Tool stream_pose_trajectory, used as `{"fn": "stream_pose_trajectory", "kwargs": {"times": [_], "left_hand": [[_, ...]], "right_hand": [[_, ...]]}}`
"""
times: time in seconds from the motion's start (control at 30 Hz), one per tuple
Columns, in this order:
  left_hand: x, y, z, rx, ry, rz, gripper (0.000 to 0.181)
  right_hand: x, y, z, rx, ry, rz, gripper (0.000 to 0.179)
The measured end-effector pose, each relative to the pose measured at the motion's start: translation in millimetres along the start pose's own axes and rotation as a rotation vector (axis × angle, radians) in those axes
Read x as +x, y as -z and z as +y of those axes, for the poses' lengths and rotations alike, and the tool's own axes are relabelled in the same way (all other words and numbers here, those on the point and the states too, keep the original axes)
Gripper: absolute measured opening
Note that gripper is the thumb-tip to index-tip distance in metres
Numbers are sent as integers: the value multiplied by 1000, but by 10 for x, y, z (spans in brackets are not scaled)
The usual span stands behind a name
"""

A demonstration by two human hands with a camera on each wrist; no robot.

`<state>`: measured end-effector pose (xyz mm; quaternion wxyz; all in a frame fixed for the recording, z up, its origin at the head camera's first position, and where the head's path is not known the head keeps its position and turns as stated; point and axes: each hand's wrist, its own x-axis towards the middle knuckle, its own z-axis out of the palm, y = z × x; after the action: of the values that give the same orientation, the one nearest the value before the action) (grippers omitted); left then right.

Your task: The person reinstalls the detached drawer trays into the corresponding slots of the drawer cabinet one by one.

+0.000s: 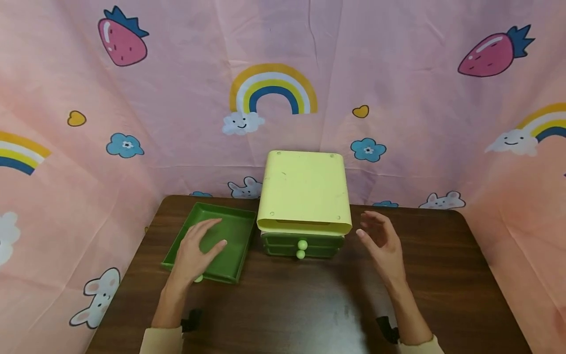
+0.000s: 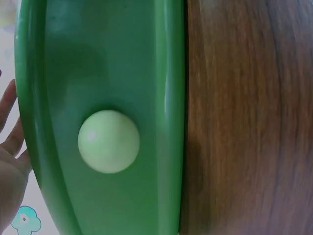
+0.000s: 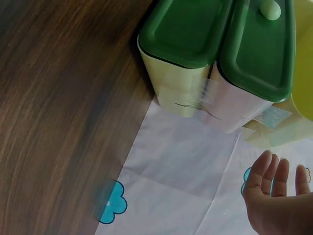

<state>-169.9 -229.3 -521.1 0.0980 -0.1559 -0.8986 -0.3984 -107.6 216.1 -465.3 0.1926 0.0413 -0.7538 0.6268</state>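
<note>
A small chest of drawers (image 1: pixel 305 189) with a pale yellow top stands at the back middle of the table. Its top slot gapes, and two green drawer fronts (image 3: pixel 186 34) with round knobs fill the levels below. Left of the chest lies a pulled-out green drawer (image 1: pixel 232 241), bare inside, its pale green knob (image 2: pixel 108 141) facing front. My left hand (image 1: pixel 194 253) hovers over the drawer's left part, fingers relaxed and thumb apart, holding nothing. At the chest's right side my right hand (image 1: pixel 382 246) is raised with loosely bent fingers, also holding nothing.
The dark wooden table (image 1: pixel 287 309) runs up to a pink cloth backdrop (image 1: pixel 185 98) printed with rainbows, strawberries and rabbits. Clear tape (image 3: pixel 274 116) joins the chest's levels at the side. Black straps (image 1: pixel 388 329) sit at both wrists.
</note>
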Motion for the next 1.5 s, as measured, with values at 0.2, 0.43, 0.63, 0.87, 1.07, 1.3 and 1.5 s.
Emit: {"fn": "stream_pose_trajectory", "kwargs": {"times": [0.2, 0.43, 0.63, 0.87, 1.07, 1.3, 1.5], "left_hand": [[4, 88, -114, 9, -31, 12, 50], [-7, 150, -253, 20, -114, 28, 30], [-11, 156, -313, 52, -102, 41, 33], [-19, 72, -365, 48, -25, 32, 34], [-93, 113, -446, 38, 11, 86, 32], [-175, 130, -522, 90, 13, 99, 33], [-228, 196, -567, 125, 54, 139, 34]], "right_hand": [[35, -69, -20, 6, 53, -39, 51], [75, -112, -30, 5, 83, -72, 53], [89, -130, -47, -14, 105, -85, 55], [146, -66, -73, -13, 129, -87, 53], [166, -118, -48, 15, 120, -102, 49], [136, -167, -28, 94, 102, -104, 46], [137, -240, -5, 145, 125, -108, 47]]}}
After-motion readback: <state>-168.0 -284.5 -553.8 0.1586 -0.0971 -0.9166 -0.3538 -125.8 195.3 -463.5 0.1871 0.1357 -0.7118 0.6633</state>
